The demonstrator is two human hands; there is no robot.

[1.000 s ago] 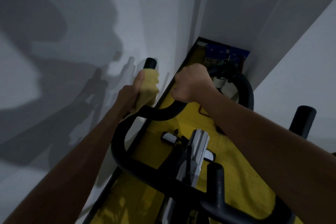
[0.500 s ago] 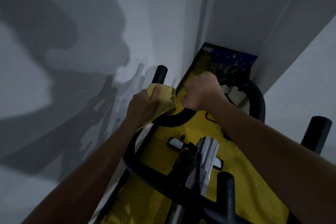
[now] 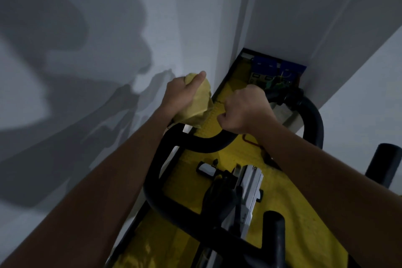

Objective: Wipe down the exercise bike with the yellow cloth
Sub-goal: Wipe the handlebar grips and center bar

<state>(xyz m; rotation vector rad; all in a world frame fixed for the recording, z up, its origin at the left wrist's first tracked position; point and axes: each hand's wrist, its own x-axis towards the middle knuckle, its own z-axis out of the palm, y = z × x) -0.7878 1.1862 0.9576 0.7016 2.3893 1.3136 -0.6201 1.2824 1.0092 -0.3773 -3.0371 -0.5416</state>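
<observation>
The exercise bike's black handlebar (image 3: 202, 144) loops across the middle of the view, with a silver stem (image 3: 250, 191) below it. My left hand (image 3: 180, 93) is closed around the yellow cloth (image 3: 199, 106), which wraps the handlebar's upright left horn and hides its tip. My right hand (image 3: 243, 111) is a fist gripping the curved centre bar just to the right of the cloth. A second black grip (image 3: 385, 165) stands at the right edge.
A white wall (image 3: 87, 50) runs close along the left, another white wall (image 3: 359, 93) on the right. A yellow mat (image 3: 293, 213) lies under the bike. A blue box with wires (image 3: 276, 69) sits in the far corner.
My left hand slid the cloth down the left horn, then back up over its top, covering the black tip. My right hand kept its grip on the bar.
</observation>
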